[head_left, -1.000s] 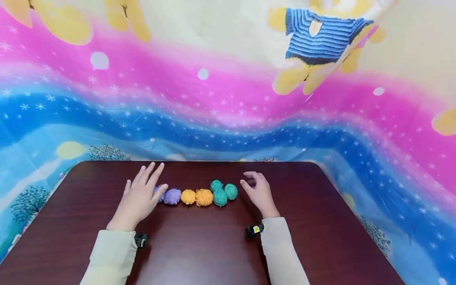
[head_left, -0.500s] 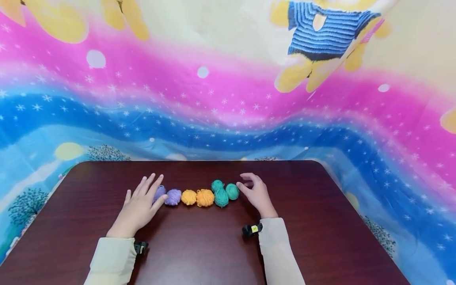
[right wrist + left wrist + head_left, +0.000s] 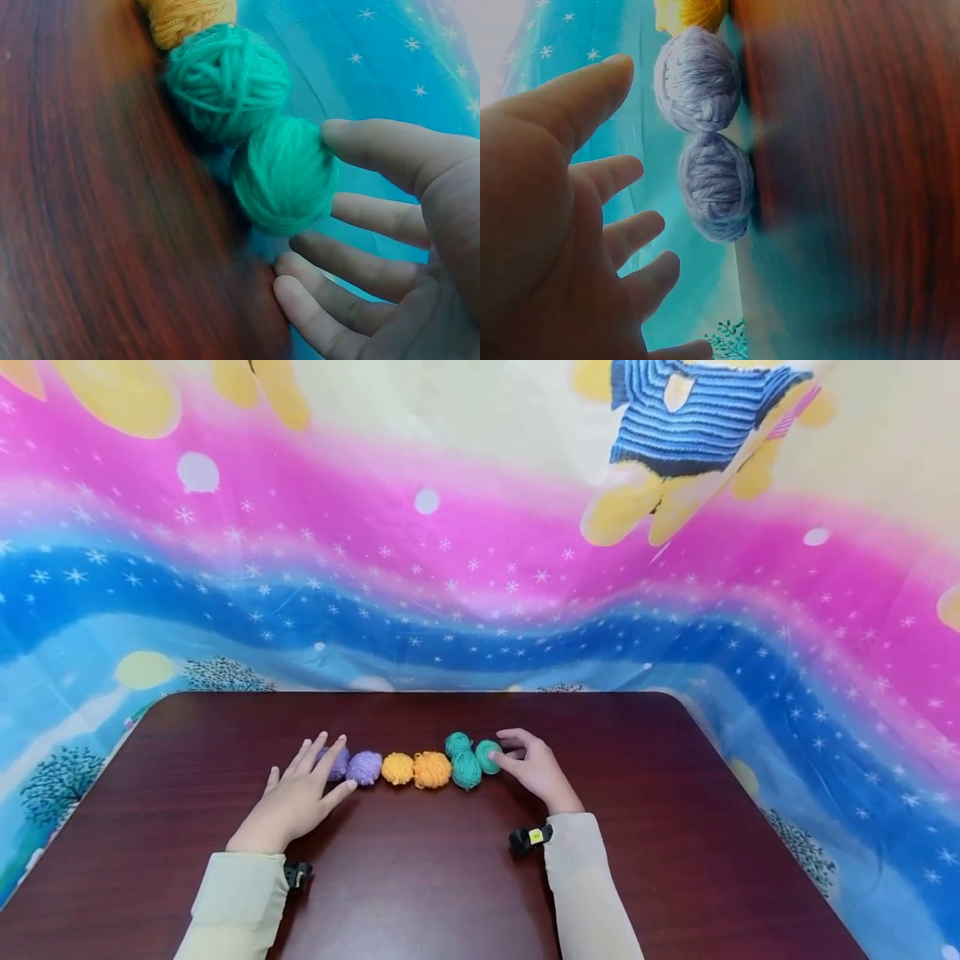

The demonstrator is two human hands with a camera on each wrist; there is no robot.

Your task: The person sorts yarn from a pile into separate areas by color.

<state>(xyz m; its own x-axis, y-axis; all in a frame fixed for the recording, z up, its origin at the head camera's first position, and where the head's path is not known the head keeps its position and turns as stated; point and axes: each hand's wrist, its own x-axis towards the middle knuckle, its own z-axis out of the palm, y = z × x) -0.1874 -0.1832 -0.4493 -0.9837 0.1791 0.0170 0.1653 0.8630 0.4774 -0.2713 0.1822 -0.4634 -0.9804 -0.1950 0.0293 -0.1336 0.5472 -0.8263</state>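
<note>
My left hand (image 3: pixel 288 802) hovers with spread fingers by the two purple yarn balls (image 3: pixel 364 768) at the row's left end. The left wrist view shows its fingers apart from the purple yarn ball (image 3: pixel 718 187), holding nothing. My right hand (image 3: pixel 536 768) is at the rightmost green yarn ball (image 3: pixel 487 757), its thumb overlapping the ball's edge. In the right wrist view the thumb lies against or very near this green yarn ball (image 3: pixel 285 176), with the other fingers loosely extended behind and below it. A firm grip is not visible. Two more green yarn balls (image 3: pixel 467 769) sit just left.
Two orange-yellow yarn balls (image 3: pixel 432 770) lie mid-row between the purple and green ones. All rest on a dark reddish-brown table (image 3: pixel 435 877). A patterned cloth backdrop (image 3: pixel 450 560) hangs behind the table's far edge.
My right hand has moved left, from beside the rightmost green yarn ball until its thumb overlaps it. The left hand has dropped slightly toward me, still spread. The balls have stayed in place.
</note>
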